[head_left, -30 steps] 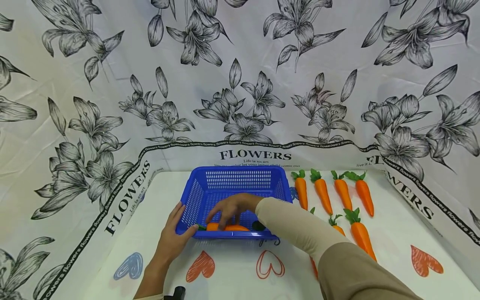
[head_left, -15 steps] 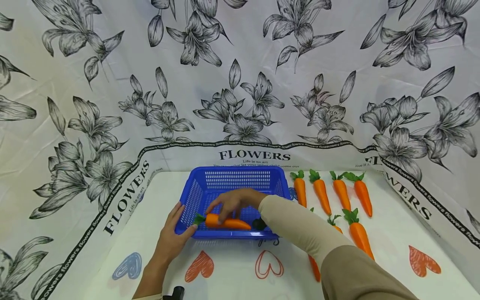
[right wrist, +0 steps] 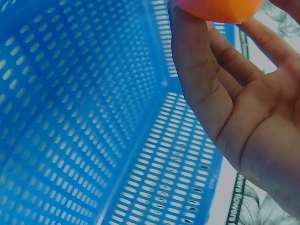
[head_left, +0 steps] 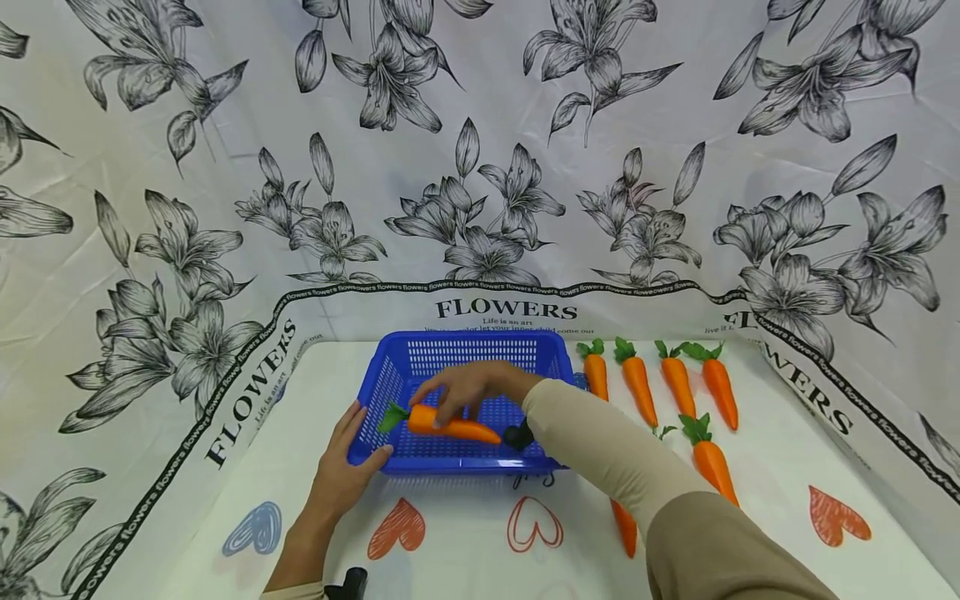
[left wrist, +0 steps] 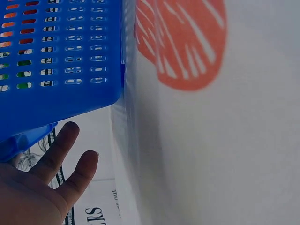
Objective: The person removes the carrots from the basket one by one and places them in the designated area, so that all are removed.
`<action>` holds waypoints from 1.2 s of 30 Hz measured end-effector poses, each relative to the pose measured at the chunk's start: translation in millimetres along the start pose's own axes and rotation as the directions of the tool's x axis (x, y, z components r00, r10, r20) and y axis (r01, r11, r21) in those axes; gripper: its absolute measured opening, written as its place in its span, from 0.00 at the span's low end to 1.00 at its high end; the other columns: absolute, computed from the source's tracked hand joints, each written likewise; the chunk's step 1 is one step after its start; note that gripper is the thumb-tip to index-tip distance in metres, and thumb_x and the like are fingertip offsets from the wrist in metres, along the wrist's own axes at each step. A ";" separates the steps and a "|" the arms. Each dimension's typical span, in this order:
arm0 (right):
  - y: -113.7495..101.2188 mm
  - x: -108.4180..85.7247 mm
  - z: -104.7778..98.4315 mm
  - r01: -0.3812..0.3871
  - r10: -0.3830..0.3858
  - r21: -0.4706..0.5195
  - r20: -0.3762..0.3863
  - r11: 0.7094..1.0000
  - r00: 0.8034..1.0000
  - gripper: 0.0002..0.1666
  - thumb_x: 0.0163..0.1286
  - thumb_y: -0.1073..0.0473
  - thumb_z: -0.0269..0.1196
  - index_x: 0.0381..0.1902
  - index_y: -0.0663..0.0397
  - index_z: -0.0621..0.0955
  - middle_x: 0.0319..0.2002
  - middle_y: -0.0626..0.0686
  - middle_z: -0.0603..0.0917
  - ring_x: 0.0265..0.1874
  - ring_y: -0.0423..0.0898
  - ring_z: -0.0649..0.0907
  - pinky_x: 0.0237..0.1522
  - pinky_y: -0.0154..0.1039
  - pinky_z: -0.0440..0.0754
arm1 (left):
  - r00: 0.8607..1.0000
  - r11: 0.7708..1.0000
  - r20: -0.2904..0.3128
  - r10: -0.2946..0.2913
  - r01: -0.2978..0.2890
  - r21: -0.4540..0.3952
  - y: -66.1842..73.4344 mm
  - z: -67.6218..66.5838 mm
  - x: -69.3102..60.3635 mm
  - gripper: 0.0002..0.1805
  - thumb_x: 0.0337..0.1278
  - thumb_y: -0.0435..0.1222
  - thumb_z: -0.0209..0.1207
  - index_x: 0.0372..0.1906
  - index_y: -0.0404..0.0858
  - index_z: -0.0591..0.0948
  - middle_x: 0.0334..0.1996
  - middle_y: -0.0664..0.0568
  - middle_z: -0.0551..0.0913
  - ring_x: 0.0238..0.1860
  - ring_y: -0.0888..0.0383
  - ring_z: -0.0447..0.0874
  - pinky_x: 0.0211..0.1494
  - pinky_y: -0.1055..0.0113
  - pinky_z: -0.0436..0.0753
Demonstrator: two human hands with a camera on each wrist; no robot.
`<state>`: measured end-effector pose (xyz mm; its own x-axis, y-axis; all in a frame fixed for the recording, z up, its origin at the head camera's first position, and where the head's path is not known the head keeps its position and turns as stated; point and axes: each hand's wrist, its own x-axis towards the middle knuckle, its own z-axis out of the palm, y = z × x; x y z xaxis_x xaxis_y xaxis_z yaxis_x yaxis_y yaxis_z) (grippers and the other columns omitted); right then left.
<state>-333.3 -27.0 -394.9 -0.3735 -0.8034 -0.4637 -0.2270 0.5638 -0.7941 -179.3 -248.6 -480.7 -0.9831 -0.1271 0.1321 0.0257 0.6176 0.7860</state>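
My right hand (head_left: 468, 390) pinches an orange carrot (head_left: 468, 431) with a leafy green top, thumb on the near side, inside the blue perforated basket (head_left: 472, 463). It lies slightly tilted, leaves to the left and tip to the right, near the front rim. In the right wrist view only a rounded orange part of the carrot (right wrist: 220, 8) shows at the fingertips. My left hand (head_left: 341, 471) rests at the basket's front left corner, fingers along the left side and thumb at the front. Two straight fingers (left wrist: 82, 176) show below the basket wall in the left wrist view.
Several carrots (head_left: 636, 392) lie in rows on the white cloth right of the basket, leaves away from me. My right sleeve (head_left: 600, 450) hides part of them. One carrot (head_left: 624, 527) shows below the sleeve. A flowered cloth (head_left: 480, 208) hangs behind.
The carrot has risen from behind the basket's front rim, with my right hand holding it, and now shows fully with its leaves. My left hand stays at the corner.
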 end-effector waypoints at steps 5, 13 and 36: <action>-3.0 -10.0 -8.9 0.033 -0.033 0.015 -0.020 0.999 0.999 0.33 0.62 0.60 0.68 0.65 0.39 0.75 0.54 0.57 0.77 0.42 0.53 0.82 0.35 0.48 0.85 | 1.000 1.000 0.001 -0.004 0.004 0.005 -0.6 0.7 1.0 0.43 0.60 0.50 0.60 0.76 0.46 0.55 0.76 0.54 0.45 0.72 0.37 0.45 0.62 0.34 0.58; -14.2 -33.8 -15.8 0.112 -0.110 0.057 -0.039 0.992 0.993 0.34 0.63 0.62 0.67 0.66 0.36 0.74 0.51 0.56 0.78 0.44 0.54 0.82 0.37 0.49 0.85 | 1.000 1.000 -0.012 0.011 -0.010 0.006 0.8 -0.4 0.9 0.43 0.60 0.48 0.61 0.76 0.45 0.55 0.76 0.52 0.46 0.72 0.36 0.46 0.62 0.33 0.57; -28.8 -93.2 -11.3 0.268 -0.249 0.069 -0.203 0.961 0.947 0.36 0.63 0.59 0.66 0.69 0.43 0.70 0.48 0.57 0.81 0.41 0.56 0.83 0.36 0.51 0.85 | 1.000 1.000 0.003 -0.008 0.008 0.015 1.5 -0.7 1.2 0.44 0.60 0.48 0.61 0.77 0.47 0.53 0.76 0.51 0.45 0.72 0.34 0.45 0.62 0.32 0.55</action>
<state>-302.1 33.8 -324.4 -0.4797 -0.8625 -0.1612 -0.2565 0.3136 -0.9143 -180.3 -248.4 -478.9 -0.9838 -0.1298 0.1236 0.0149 0.6283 0.7778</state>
